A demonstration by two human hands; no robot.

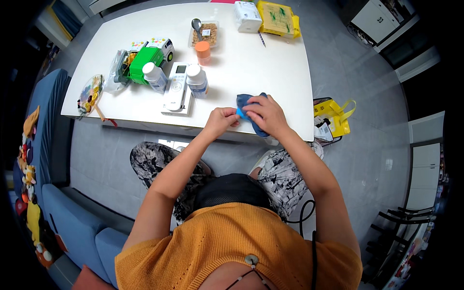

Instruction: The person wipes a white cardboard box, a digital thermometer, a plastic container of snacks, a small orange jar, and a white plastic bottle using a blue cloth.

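At the near right edge of the white table [241, 72] lies a small dark blue cloth piece [259, 126] with a bright blue part [241, 114]; its exact kind is hard to make out. My left hand [223, 120] pinches the bright blue part from the left, thumb and fingers together. Over the dark fabric, my right hand [268, 115] is closed on it with bent fingers, covering much of it. Left of my hands stand two white bottles, one nearer [197, 82] and one farther left [154, 77]. A white remote control [177, 89] rests on a white box between them.
A green toy truck [145, 63] and a round decorated craft piece [90, 95] sit on the left. Farther back are an orange-capped jar [203, 53], a snack tub with a spoon [209, 33] and tissue packs [248, 17]. Beside the table stands a yellow bag [333, 118].
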